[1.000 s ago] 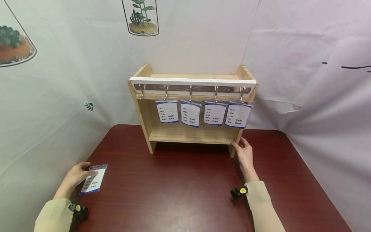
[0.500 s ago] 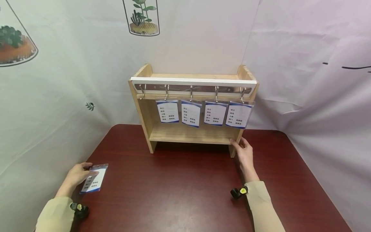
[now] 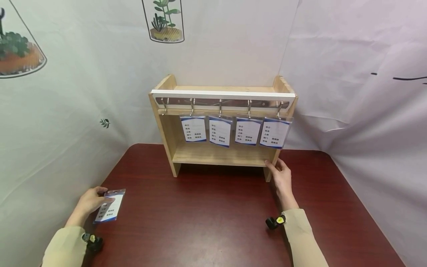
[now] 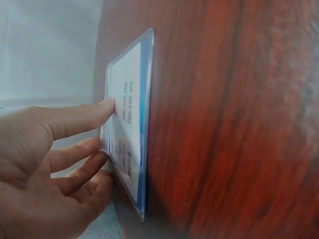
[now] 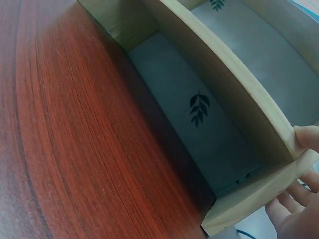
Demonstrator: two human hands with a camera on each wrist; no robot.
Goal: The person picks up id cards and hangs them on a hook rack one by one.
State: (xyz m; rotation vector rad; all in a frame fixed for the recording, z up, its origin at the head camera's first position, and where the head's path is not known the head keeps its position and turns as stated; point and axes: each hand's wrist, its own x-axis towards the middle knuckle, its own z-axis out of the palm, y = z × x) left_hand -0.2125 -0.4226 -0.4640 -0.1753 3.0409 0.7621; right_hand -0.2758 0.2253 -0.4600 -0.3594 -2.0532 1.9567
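Note:
At the table's left edge my left hand (image 3: 89, 204) pinches an ID badge (image 3: 110, 209) in a clear plastic sleeve. In the left wrist view, the thumb presses on the badge's printed face (image 4: 127, 114), and the fingers curl at its edge and behind it. My right hand (image 3: 282, 180) grips the lower right side panel of a small wooden shelf (image 3: 220, 159), its thumb at the inner front and its fingers around the outside. Several similar badges (image 3: 220, 131) hang in a row from metal hooks (image 3: 220, 107) on the shelf's front, all to the right of the leftmost hook (image 3: 164, 105).
The shelf stands at the back of a dark red wooden table (image 3: 200, 215). White cloth with printed plants (image 3: 233, 44) surrounds the table at the back and sides. A wrist camera (image 3: 95, 244) is strapped to each arm.
The left hand and its badge appear slightly further right in the head view, along with a small shift of the whole view. The right hand keeps its grip on the shelf.

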